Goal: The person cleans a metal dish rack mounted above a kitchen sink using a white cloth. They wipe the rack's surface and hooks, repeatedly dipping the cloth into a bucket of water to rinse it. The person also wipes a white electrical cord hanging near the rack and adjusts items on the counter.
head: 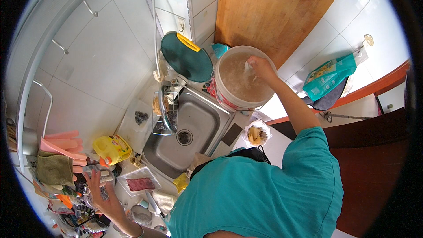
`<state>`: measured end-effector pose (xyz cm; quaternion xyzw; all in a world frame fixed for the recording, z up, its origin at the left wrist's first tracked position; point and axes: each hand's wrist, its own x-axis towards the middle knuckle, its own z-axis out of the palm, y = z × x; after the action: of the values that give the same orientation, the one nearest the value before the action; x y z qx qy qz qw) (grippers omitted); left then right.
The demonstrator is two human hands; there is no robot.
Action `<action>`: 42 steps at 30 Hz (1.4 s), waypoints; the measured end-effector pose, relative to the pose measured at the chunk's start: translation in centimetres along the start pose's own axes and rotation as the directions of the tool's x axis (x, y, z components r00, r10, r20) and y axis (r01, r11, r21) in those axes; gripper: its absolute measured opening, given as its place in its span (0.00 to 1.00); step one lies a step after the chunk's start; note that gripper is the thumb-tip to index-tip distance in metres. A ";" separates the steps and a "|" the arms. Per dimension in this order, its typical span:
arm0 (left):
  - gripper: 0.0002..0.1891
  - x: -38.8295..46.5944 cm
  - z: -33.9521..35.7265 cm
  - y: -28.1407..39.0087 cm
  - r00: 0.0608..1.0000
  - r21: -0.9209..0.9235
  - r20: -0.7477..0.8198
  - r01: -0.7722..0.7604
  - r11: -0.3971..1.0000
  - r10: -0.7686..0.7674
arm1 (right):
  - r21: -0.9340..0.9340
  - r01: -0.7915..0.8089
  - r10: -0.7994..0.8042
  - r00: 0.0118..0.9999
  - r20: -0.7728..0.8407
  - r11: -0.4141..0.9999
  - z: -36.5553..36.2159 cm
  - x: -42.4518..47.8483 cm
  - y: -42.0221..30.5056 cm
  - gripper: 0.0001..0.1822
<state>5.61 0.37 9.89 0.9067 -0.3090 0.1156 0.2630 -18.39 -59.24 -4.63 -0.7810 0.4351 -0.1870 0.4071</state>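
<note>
A large white plastic bucket (244, 104) of cloudy brownish water stands beyond the sink's right corner. My right hand (261, 67) is at the water surface inside it, fingers closed on a small whitish thing (248, 67) that I cannot identify. At the lower left, my left hand (100, 193) has its fingers spread over a cluttered part of the counter, near a clear round container (89, 198); nothing is plainly held. Between the two lies a stainless steel sink (198, 112) with a curved faucet (162, 105) and a wire rack holding scrubbers.
A kitchen knife (152, 203) lies beside a white tray (120, 180) of reddish meat and a metal strainer (142, 214). A yellow detergent bottle (114, 148), pink rubber gloves (62, 142), a green oval board (188, 61) and a wooden board (267, 13) stand or hang around the sink.
</note>
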 end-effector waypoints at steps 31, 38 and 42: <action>0.18 -0.5 0.8 0.0 0.999 -0.023 0.013 0.040 0.999 -0.039 | 0.468 -0.216 0.075 0.951 0.300 0.857 -0.5 0.5 0.3 0.05; 0.18 -0.6 0.7 0.3 0.998 0.002 0.017 0.063 0.998 -0.063 | 0.534 -0.218 0.043 0.946 0.320 0.817 -0.7 1.6 1.6 0.05; 0.18 -0.7 0.7 0.4 0.997 -0.021 0.015 0.071 0.997 -0.071 | 0.325 -0.106 0.049 0.983 0.179 0.940 -0.1 1.4 1.1 0.09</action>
<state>4.82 0.08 9.22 0.9150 -0.2796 0.0963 0.2744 -18.28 -60.76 -5.56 -0.6962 0.3917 -0.1751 0.5755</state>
